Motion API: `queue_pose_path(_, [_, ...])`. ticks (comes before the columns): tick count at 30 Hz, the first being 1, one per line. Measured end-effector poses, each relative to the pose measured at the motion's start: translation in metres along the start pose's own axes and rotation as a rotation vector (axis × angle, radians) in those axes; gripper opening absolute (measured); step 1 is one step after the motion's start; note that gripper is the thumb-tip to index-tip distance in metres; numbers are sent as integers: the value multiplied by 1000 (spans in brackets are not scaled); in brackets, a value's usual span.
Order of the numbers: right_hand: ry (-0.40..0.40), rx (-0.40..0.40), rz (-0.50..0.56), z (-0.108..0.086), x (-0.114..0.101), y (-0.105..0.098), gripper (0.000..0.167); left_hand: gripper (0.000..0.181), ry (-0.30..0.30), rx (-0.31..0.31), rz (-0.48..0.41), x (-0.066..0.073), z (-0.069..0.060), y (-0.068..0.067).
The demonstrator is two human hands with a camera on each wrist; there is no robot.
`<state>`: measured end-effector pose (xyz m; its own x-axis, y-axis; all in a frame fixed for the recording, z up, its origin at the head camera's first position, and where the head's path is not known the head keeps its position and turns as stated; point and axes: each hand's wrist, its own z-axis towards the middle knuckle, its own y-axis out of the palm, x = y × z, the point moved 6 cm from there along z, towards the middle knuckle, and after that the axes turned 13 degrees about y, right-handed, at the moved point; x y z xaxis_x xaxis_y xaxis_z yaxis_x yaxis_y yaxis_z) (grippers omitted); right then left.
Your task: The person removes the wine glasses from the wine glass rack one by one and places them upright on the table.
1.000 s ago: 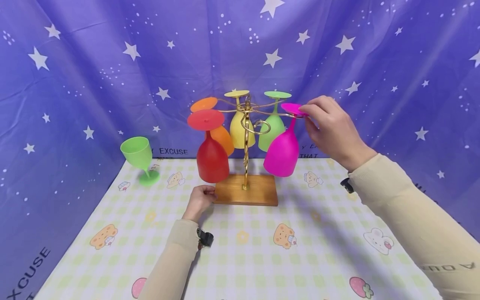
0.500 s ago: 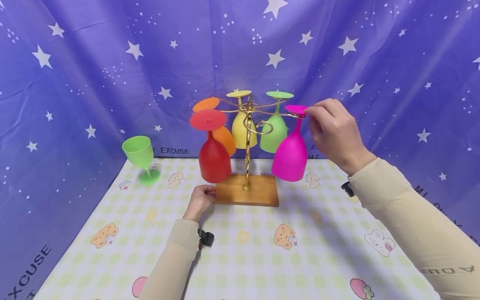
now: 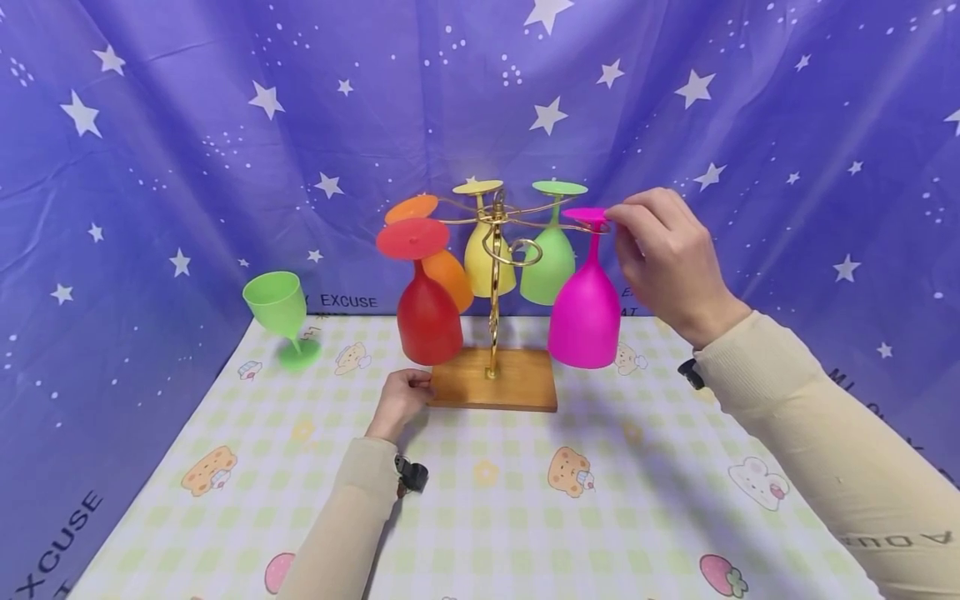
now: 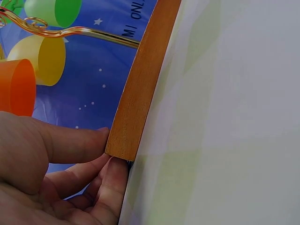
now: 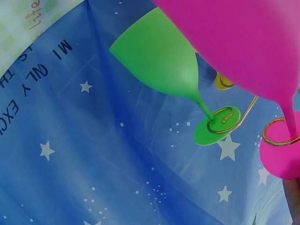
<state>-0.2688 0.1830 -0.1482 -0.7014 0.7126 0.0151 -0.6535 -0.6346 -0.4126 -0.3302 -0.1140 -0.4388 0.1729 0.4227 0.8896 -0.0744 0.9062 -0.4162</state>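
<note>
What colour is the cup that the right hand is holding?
That cup is bright pink, almost magenta, best seen in the head view.

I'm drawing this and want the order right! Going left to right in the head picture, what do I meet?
Standing green cup, red cup, yellow cup, hanging green cup, pink cup, right hand.

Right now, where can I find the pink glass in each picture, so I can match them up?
Head view: right of centre, the pink glass hangs upside down, its foot pinched by the right hand.
Left wrist view: not in it.
Right wrist view: at upper right, its bowl cut off by the picture's edge; its foot sits lower, at the right edge.
Shared landmark: the starry curtain, in the background of all three.
</note>
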Motion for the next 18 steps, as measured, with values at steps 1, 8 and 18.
queue_pose_path(1, [-2,5,8,1,-1,0,18,22,-1,3,-2,0,0,0])
queue_pose_path(8, [-14,29,45,10,-10,1,16,21,-11,16,-13,-2,0,0])
queue_pose_path(18, [-9,-129,-12,25,-9,11,14,22,-12,6,-23,-2,0,1])
